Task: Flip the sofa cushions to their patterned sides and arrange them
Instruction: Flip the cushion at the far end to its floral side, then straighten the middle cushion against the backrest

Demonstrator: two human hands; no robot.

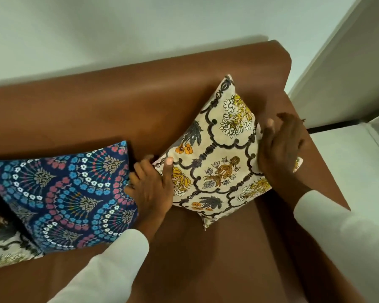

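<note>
A cream cushion (219, 156) with grey trellis lines and yellow flowers leans, pattern up, against the backrest in the right corner of the brown sofa (123, 106). My left hand (151, 184) grips its left corner, thumb on the front and fingers behind. My right hand (280, 145) presses flat against its right edge with fingers spread. A navy cushion (64, 193) with blue, pink and white floral fans lies to the left, patterned side up, touching my left hand. Part of another cream patterned cushion (2, 243) shows at the lower left edge.
The sofa's right armrest (311, 149) runs just behind my right hand. A pale wall (118, 29) stands behind the backrest. White floor (348, 158) and a dark strip lie to the right of the sofa. Bare seat surface (206, 259) lies in front of the cushions.
</note>
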